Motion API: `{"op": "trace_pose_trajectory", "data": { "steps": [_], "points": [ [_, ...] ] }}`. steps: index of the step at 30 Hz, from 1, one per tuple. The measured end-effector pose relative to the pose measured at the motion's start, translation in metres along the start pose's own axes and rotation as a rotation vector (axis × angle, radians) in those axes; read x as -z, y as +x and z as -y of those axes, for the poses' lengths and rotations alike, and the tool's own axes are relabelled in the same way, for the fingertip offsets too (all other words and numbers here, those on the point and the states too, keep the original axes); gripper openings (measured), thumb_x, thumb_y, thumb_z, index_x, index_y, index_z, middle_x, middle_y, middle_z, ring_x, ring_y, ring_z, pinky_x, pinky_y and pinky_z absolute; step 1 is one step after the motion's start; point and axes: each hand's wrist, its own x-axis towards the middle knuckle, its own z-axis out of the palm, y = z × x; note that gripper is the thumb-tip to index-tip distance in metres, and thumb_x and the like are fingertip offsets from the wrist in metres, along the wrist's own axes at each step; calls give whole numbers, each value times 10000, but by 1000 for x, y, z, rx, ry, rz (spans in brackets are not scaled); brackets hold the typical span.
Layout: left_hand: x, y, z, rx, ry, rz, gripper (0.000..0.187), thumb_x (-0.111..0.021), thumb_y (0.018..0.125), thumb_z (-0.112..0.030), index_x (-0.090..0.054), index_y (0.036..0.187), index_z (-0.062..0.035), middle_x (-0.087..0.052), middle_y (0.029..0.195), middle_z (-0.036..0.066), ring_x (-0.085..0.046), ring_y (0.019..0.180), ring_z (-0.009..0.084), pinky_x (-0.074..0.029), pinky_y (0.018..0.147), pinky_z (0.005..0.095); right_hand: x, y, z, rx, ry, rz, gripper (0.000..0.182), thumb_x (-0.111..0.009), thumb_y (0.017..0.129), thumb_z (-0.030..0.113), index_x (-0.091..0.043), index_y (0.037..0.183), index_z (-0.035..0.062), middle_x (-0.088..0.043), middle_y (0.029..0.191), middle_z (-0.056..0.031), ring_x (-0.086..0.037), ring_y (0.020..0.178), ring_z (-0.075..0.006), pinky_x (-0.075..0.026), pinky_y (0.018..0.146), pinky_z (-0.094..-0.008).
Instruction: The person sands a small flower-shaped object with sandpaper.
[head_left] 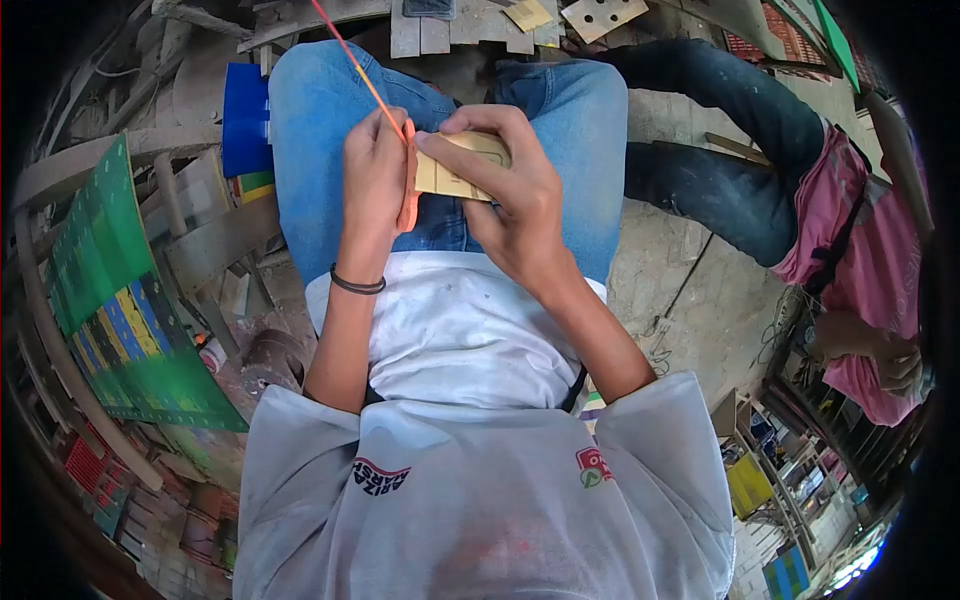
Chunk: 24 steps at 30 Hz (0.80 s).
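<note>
My left hand (pixel 372 175) is closed, its thumb side against a narrow orange piece (pixel 408 190) seen nearly edge-on. A thin orange-red cord (pixel 362 78) runs taut from the top of the view down to this hand. My right hand (pixel 515 195) grips a small flat yellowish board (pixel 450 178) printed with dark lines, thumb on top and some fingers hidden beneath. The board's left edge meets the orange piece. Both hands are close together over my lap, above my jeans (pixel 320 160).
At left a large green board (pixel 95 240) leans among wooden beams, near a blue object (pixel 246 120). A low wooden bench (pixel 420 35) with flat pieces stands ahead. Another person in a pink shirt (pixel 865 260) sits at right, legs stretched toward me. Cluttered shelving (pixel 790 400) is behind them.
</note>
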Motion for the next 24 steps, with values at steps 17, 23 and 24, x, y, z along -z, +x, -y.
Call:
{"op": "trace_pose_trajectory", "data": {
  "steps": [17,23,24],
  "points": [
    [-3,1,-4,118,-47,31,261,-509,991,-220,-534,784,-63,-467,650,-44,-412,506,21,-318,420,203,-8,7,-17,-82,46,-23,572,-534,613,-145,-721,1109,70,-583,1094,-139,-615,1008,-289,-502,888,-358],
    [8,7,-3,187,-17,106,263,-480,1009,-222,-549,831,-40,-487,675,-29,-444,556,22,-361,467,202,1,9,-13,-386,440,-19,243,-514,924,-34,-653,1121,-68,-626,1114,-132,-640,833,-162,-508,646,-259],
    [7,6,-4,187,-18,106,263,-480,1009,-222,-549,831,-40,-487,675,-29,-444,556,22,-361,467,202,4,9,-8,-480,594,-36,259,-508,945,-3,-609,1169,-86,-630,1116,-161,-640,818,-177,-515,648,-269]
  ]
}}
